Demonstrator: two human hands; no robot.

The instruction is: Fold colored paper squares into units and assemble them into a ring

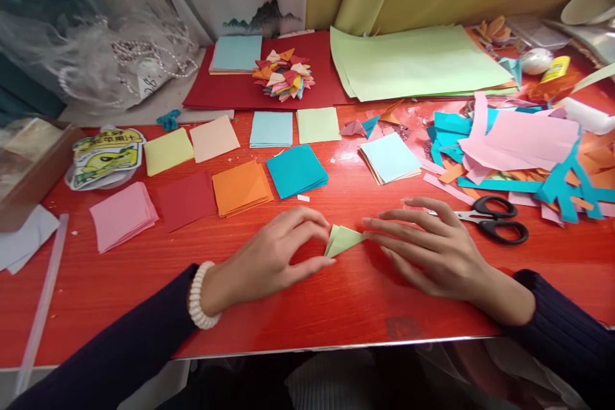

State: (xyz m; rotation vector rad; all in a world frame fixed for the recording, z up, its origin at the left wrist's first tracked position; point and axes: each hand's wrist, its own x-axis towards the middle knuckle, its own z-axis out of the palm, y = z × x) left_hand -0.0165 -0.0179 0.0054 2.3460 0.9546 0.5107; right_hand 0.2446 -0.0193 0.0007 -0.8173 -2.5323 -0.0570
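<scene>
A small folded piece of light green paper [344,240] lies on the red table, narrowing to a point on its right. My left hand [273,250] holds its wide left end between thumb and fingertips. Stretched out flat, my right hand [432,246] touches or nearly touches the pointed end with its fingertips. Beyond that hand is a pair of black-handled scissors [500,221], its blades partly hidden by my fingers. Square paper stacks stand ahead of my hands, among them a teal stack [298,171], an orange stack [241,188] and a pale blue stack [391,157].
Paper scraps [521,141] pile up at the right. A folded-paper ring [284,75] and large green sheets [423,64] lie at the back. Pink squares [122,216], a juice pouch [106,155] and a clear ruler-like strip [45,295] are on the left.
</scene>
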